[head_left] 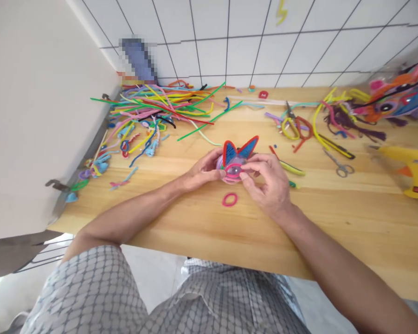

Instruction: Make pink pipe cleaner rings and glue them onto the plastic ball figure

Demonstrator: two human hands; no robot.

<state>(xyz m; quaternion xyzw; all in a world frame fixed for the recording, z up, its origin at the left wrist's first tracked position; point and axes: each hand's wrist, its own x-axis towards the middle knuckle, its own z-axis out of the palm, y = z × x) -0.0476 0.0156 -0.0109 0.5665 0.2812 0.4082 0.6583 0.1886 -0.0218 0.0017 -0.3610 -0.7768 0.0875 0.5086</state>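
A small purple round piece [241, 160] with two blue ears edged in red is held up between my hands over the wooden table. My left hand [205, 172] grips it from the left side, thumb at the front. The fingers of my right hand [267, 178] pinch a pink ring [234, 170] against its front. Below it, a second pink ring [229, 199] lies flat on the tabletop.
A heap of colourful pipe cleaners [167, 104] lies at the back left. Scissors with red and yellow handles [297, 126], small grey scissors [339, 166], a yellow glue gun [410, 169] and a colourful craft figure [396, 99] are on the right.
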